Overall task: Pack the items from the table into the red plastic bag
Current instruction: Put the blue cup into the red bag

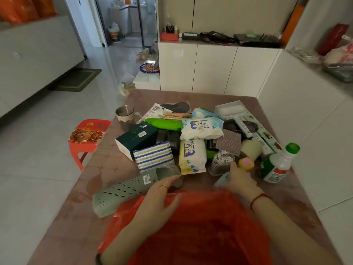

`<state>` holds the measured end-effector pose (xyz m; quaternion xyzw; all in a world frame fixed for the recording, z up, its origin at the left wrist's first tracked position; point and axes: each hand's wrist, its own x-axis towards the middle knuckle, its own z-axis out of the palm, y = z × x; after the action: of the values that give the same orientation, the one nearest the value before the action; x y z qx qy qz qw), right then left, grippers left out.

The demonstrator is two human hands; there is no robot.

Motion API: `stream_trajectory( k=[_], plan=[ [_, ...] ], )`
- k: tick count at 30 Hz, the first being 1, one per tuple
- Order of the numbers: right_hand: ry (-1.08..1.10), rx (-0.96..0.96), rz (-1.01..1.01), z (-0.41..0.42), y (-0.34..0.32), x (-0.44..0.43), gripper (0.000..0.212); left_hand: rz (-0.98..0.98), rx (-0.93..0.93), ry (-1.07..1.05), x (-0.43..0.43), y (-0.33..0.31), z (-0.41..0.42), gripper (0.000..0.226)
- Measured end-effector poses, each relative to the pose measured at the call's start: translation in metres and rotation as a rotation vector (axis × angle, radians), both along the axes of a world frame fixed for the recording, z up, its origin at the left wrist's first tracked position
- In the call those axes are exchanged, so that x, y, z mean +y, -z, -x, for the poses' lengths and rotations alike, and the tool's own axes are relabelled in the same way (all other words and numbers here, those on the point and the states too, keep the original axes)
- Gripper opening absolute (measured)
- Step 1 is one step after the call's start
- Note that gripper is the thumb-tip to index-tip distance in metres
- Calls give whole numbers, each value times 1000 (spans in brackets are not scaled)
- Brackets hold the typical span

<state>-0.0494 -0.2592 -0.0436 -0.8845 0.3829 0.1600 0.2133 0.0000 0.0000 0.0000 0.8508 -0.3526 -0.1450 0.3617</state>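
Observation:
The red plastic bag (206,226) lies at the near edge of the brown table (107,178). My left hand (158,199) rests on the bag's far rim, fingers spread, fingertips close to a grey-green perforated case (122,190). My right hand (240,180) reaches past the bag and covers a light blue flat item (222,179), beside a clear cup of small white pieces (222,161); whether the fingers grip the item is hidden. Behind lie two baby wipes packs (193,155), a striped cloth (153,155), a dark green box (136,138) and a white bottle with a green cap (278,163).
A metal mug (127,114) stands at the table's far left. A lint roller (235,113), a green pouch (164,124) and other packets crowd the far middle. A red stool (89,136) stands left of the table. White cabinets (210,69) rise behind.

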Motion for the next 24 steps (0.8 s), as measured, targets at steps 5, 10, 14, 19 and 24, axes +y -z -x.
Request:
stream_trajectory(
  k=[5,10,14,19,24],
  plan=[
    [-32,20,-111,14,18,-4,88,-102,-29,109,-25,4,-2,55],
    [12,-282,-136,33,-22,-1,99,-245,-109,230,-43,6,-1,78],
    [18,-768,-276,59,-87,18,92,-499,-235,359,-35,7,-5,109],
    [-260,-977,-763,97,-115,78,90,-634,-360,310,-15,12,-24,91],
    [-563,-392,-544,103,-41,124,103,-568,-332,176,-5,10,-34,38]
  ],
)
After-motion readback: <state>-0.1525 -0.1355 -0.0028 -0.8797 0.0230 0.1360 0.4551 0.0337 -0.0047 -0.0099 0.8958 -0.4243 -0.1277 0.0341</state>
